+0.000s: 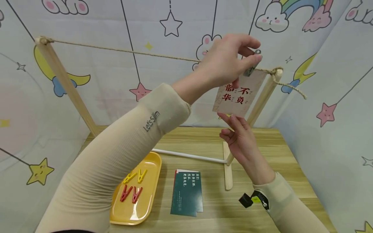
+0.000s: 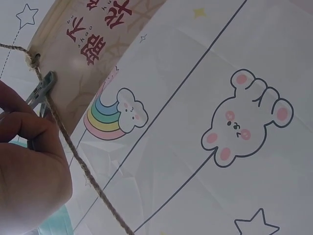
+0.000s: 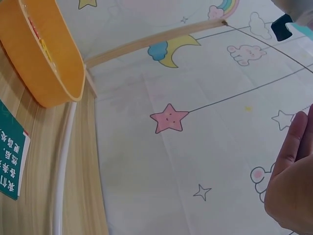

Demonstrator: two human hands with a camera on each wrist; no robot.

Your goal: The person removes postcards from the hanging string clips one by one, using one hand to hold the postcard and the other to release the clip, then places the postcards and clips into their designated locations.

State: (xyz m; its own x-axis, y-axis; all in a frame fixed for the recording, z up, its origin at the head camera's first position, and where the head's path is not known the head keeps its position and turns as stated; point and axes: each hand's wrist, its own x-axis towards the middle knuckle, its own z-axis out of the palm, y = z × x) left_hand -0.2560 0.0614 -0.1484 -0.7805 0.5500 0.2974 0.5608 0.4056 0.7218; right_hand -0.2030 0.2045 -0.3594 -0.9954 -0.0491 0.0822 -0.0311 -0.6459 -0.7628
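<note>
My left hand (image 1: 225, 60) pinches a grey clothespin (image 1: 250, 69) between thumb and fingers, up near the right end of a twine line (image 1: 116, 49). Below it hangs a pale card (image 1: 233, 105) with red Chinese characters, its upper edge at the twine. In the left wrist view the clothespin (image 2: 45, 88) straddles the twine and the card's edge, the hand still on its handles. My right hand (image 1: 242, 142) is raised under the card, forefinger extended right at the lower edge and the other fingers loosely bent, holding nothing.
A wooden post (image 1: 68, 85) at left and another post (image 1: 262, 98) at right carry the twine. A white rod (image 1: 189, 155) runs low between them. On the table, a yellow tray (image 1: 151, 194) holds yellow and red clothespins (image 1: 137, 194), beside a stack of cards (image 1: 186, 197), dark green on top.
</note>
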